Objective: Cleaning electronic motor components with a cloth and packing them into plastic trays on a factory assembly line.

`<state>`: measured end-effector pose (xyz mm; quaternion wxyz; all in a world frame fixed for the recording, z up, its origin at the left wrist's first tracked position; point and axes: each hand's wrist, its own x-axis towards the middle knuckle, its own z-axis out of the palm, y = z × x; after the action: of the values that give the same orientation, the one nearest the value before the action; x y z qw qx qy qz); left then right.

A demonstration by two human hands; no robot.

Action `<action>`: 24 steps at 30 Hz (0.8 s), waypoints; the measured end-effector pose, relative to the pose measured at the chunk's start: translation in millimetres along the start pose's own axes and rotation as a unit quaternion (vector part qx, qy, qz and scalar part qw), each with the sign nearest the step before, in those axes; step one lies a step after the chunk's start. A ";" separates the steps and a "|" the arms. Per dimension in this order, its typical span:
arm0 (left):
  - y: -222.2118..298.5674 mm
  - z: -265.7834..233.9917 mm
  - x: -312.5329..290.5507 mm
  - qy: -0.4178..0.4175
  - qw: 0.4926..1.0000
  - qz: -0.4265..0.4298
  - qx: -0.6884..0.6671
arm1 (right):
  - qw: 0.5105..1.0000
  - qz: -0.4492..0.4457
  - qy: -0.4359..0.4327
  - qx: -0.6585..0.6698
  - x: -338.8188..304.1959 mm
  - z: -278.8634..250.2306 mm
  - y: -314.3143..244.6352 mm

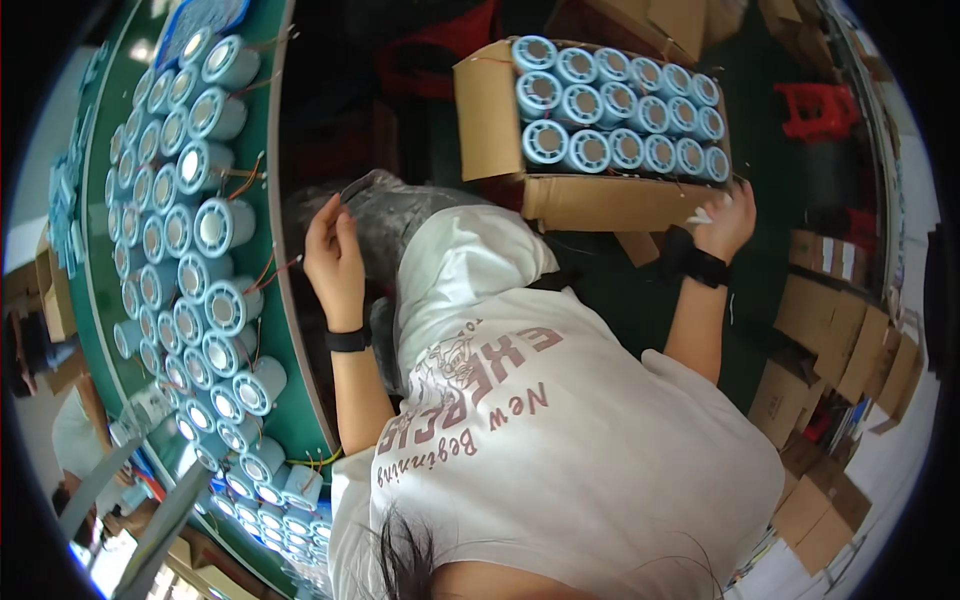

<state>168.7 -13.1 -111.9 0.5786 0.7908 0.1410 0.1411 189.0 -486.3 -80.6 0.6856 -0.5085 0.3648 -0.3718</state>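
My left hand (336,262) is beside the near edge of the green table, fingers apart and nothing visible in it. Rows of light-blue cylinders (224,225) with pale round centres and thin reddish wires stand on that table. To the right, a cardboard box (620,203) with its flaps folded out is packed with similar light-blue cylinders (582,103), slotted around their rims. My right hand (728,222) is closed at the box's near right corner, thumb in front of the flap. A small white patch (699,215) shows by the thumb; what it is cannot be made out.
The green table (262,130) runs along my left, with a blue tray (205,22) at its far end. A red plastic stool (815,110) stands beyond the box. Cardboard cartons (830,325) are stacked along the right. Grey trousers (395,225) cover my legs between table and box.
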 end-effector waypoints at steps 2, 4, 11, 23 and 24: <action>-6.8 -10.8 -10.2 -0.010 0.996 0.018 0.092 | 0.989 -0.133 0.059 -0.032 4.4 -4.8 13.1; -21.8 -30.9 -21.5 -0.004 0.982 0.024 0.190 | 0.958 -0.267 0.043 -0.093 -45.2 34.2 -7.9; -111.4 -74.0 -128.7 0.065 0.909 -0.159 0.380 | 0.614 -0.229 -0.704 -0.275 -191.9 121.3 15.8; -211.2 -108.6 -275.2 0.072 0.840 -0.330 0.425 | 0.324 -0.243 -0.854 -0.325 -244.9 150.0 59.5; -211.6 -100.0 -277.1 0.075 0.833 -0.298 0.460 | 0.326 -0.254 -0.849 -0.329 -243.0 149.6 59.4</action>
<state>-137.6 28.9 -301.5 0.1498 0.8723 0.4615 -0.0605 217.5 -196.2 -76.0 0.2715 -0.7999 -0.4696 0.2567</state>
